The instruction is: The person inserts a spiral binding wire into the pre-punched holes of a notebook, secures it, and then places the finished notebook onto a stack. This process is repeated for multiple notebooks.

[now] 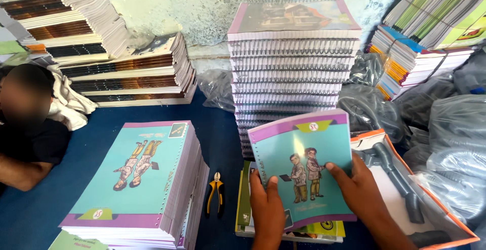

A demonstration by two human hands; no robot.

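Observation:
My left hand [267, 208] and my right hand [357, 189] hold up a teal notebook with a purple border [302, 154], its cover showing two cartoon figures and punched holes along its left edge. My left thumb lies on the lower cover, my right thumb on its right side. Under the notebook lies a small pile of covers [243, 204] on the blue surface.
A tall stack of spiral-bound notebooks [293, 63] stands behind. At left sits a thick stack of unbound teal notebooks [147, 179], yellow-handled pliers [215, 194] beside it. An open box with grey tubes [405, 189] is at right. Another person [25, 128] sits far left.

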